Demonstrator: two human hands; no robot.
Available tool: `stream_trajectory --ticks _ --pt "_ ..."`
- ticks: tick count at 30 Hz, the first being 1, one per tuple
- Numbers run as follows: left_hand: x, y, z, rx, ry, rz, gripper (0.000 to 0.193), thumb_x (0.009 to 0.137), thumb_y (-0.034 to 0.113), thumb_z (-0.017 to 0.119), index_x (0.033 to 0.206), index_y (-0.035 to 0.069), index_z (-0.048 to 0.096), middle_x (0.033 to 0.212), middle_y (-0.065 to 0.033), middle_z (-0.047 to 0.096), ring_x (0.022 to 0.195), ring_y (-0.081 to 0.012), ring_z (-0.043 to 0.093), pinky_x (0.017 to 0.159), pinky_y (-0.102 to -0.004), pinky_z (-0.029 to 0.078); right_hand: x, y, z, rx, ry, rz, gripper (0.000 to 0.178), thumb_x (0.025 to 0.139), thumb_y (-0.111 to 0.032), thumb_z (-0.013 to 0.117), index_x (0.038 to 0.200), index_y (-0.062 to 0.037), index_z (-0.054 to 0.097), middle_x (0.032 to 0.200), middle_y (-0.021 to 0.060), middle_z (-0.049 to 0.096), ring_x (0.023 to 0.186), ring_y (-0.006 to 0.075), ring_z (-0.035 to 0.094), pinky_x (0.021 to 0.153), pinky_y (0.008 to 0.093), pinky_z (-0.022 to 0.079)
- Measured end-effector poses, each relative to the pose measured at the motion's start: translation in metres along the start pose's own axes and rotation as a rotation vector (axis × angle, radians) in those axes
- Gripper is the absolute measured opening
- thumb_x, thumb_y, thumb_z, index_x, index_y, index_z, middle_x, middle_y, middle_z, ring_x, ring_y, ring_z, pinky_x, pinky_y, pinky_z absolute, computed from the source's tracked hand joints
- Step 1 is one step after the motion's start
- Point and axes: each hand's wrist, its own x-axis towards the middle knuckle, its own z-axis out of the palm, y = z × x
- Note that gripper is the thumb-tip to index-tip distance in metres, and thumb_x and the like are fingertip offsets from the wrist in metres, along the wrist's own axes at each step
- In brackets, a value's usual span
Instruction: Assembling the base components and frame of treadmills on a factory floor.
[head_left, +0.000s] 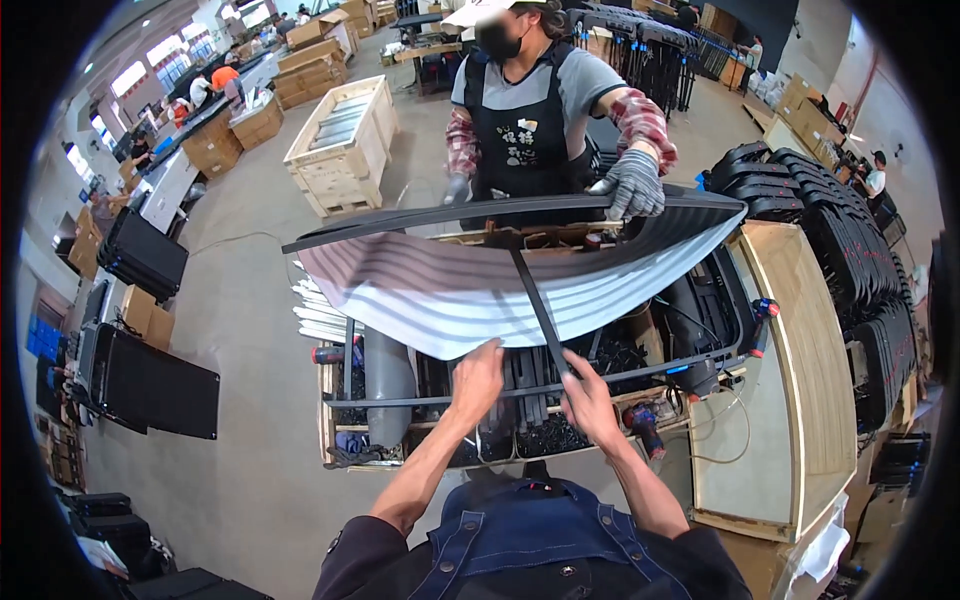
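A grey-and-white striped fabric sheet [440, 312] sags from a long dark bar [400, 222] over the worktable. My left hand [478, 383] is closed at the fabric's near edge, its fingertips against it. A narrow black strip [540, 312] runs down across the fabric, and my right hand [592, 402] grips its lower end between thumb and fingers. Below the fabric, a thin dark frame bar [450, 399] crosses the table near both wrists. On the far side, a co-worker's gloved hand [636, 188] holds the bar; their other glove [457, 190] is just behind it.
The worktable's wooden compartments [550, 437] hold many small black parts. Power drivers [645, 428] lie at its right, and another [335, 354] at its left. A large wooden crate [775, 400] stands close on the right; stacked black frames [835, 240] are beyond. A pale crate [345, 145] stands behind.
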Motion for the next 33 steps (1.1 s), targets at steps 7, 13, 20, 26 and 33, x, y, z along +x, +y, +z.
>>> stream_trajectory --ticks 7,13,20,26,33 --pt "-0.013 -0.02 0.011 -0.03 -0.263 -0.164 0.029 0.103 0.025 0.052 0.11 0.003 0.069 0.092 -0.0275 0.071 0.09 -0.0488 0.068 0.079 -0.0564 0.053 0.099 0.031 0.069 -0.083 0.153 -0.086 0.049 0.106 -0.022 0.053 0.153 -0.0071 0.047 0.062 0.0003 0.056 0.048 0.0083 0.05 0.046 0.0259 0.042" --pt "0.002 -0.061 0.022 -0.115 -0.452 -0.269 0.037 0.103 0.032 0.045 0.105 0.007 0.072 0.097 -0.0186 0.074 0.098 -0.0446 0.068 0.086 -0.0543 0.052 0.119 0.05 0.083 0.012 0.117 -0.009 0.049 0.106 -0.021 0.055 0.153 -0.0105 0.047 0.064 0.001 0.058 0.05 0.0099 0.053 0.047 0.027 0.045" --pt "0.002 -0.067 0.037 -0.165 -0.5 -0.239 0.034 0.105 0.028 0.046 0.116 0.007 0.07 0.09 -0.012 0.076 0.088 -0.0323 0.073 0.082 -0.0444 0.055 0.138 0.079 0.071 0.197 -0.005 0.021 0.052 0.107 -0.018 0.056 0.156 -0.0123 0.04 0.07 0.0049 0.064 0.06 0.0141 0.063 0.057 0.0295 0.054" --pt "0.0 -0.067 0.038 -0.311 -0.423 -0.33 0.033 0.106 0.023 0.048 0.116 0.001 0.07 0.085 -0.0121 0.076 0.075 -0.0229 0.073 0.075 -0.0374 0.057 0.142 0.082 0.068 0.277 -0.051 0.097 0.053 0.107 -0.019 0.056 0.158 -0.0148 0.038 0.073 0.0058 0.065 0.06 0.0136 0.063 0.055 0.0288 0.055" --pt "0.006 -0.054 -0.005 -0.867 -0.255 -0.631 0.038 0.109 0.031 0.052 0.131 0.003 0.063 0.088 -0.0114 0.075 0.069 -0.0134 0.07 0.058 -0.0243 0.051 0.138 0.069 0.069 0.113 -0.022 0.038 0.054 0.106 -0.016 0.058 0.157 -0.0141 0.04 0.073 0.0061 0.065 0.058 0.0145 0.062 0.054 0.0329 0.054"
